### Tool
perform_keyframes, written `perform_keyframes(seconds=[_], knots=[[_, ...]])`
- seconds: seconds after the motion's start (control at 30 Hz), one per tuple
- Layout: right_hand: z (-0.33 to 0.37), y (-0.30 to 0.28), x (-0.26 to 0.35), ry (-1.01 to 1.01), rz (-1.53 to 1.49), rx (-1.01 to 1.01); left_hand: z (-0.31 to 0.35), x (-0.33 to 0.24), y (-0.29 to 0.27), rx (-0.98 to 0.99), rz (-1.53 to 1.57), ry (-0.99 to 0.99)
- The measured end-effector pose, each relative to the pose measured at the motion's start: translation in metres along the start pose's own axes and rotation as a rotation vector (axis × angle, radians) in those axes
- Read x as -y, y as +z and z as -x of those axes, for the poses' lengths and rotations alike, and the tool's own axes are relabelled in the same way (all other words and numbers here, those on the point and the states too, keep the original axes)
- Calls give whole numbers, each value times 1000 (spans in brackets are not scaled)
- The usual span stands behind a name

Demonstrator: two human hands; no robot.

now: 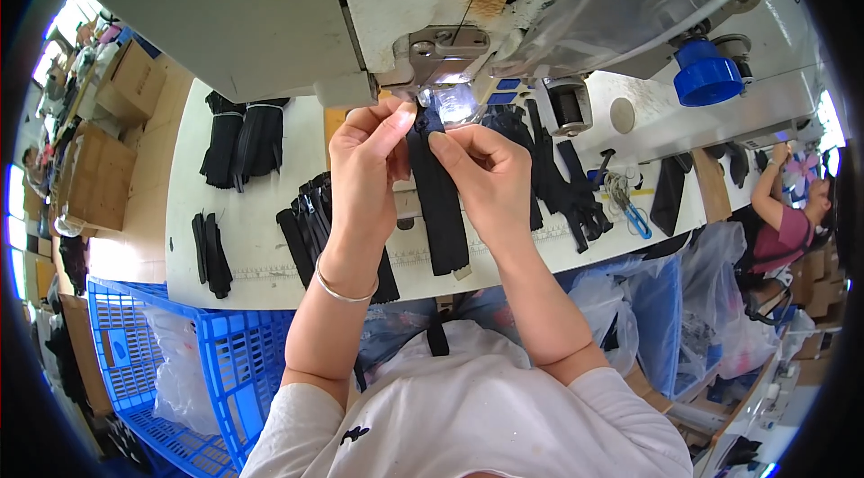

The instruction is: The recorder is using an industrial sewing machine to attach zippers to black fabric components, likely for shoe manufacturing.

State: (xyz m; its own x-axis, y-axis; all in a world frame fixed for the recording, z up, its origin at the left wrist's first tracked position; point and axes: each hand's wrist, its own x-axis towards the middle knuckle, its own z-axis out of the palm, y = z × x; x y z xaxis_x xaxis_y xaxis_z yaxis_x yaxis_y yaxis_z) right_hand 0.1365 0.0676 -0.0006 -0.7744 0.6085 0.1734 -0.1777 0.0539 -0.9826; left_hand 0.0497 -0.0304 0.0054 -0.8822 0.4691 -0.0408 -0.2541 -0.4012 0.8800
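Observation:
Both my hands meet under the head of a sewing machine (441, 50). They pinch the upper end of a black zipper (439, 208), which hangs down toward me over the table's front. My left hand (367, 158), with a bangle on the wrist, grips its left side between thumb and fingers. On the other side, my right hand (490, 176) pinches it with the thumb on top. The lit needle area lies just beyond my fingertips; the needle itself I cannot make out. A bunch of black zippers (310, 208) lies beside my left wrist.
Tied black bundles (243, 140) and a small black stack (211, 253) lie left on the white table (256, 248). Right are more black strips (562, 185) and blue-handled snips (637, 221). A blue crate (243, 361) stands lower left. Another person (783, 226) sits far right.

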Motion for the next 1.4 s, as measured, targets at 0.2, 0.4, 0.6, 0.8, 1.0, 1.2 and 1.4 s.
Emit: perform_keyframes(seconds=[0.2, 0.4, 0.6, 0.8, 1.0, 1.2, 1.4], knots=[[3, 2, -2, -22, 21, -21, 1, 4, -2, -18, -2, -2], [4, 7, 2, -226, 253, -92, 6, 5, 4, -20, -41, 53], [35, 0, -12, -152, 170, -31, 33, 16, -7, -4, -258, 136], [61, -10, -19, 154, 51, 48, 29, 6, -14, 11, -398, 78], [61, -9, -14, 175, 61, 75, 32, 4, -14, -34, -454, 138], [62, -10, -20, 196, 103, 49, 29, 8, -18, 33, -332, 51], [65, -6, -15, 149, 159, 6, 29, 8, -17, 74, -159, -28]])
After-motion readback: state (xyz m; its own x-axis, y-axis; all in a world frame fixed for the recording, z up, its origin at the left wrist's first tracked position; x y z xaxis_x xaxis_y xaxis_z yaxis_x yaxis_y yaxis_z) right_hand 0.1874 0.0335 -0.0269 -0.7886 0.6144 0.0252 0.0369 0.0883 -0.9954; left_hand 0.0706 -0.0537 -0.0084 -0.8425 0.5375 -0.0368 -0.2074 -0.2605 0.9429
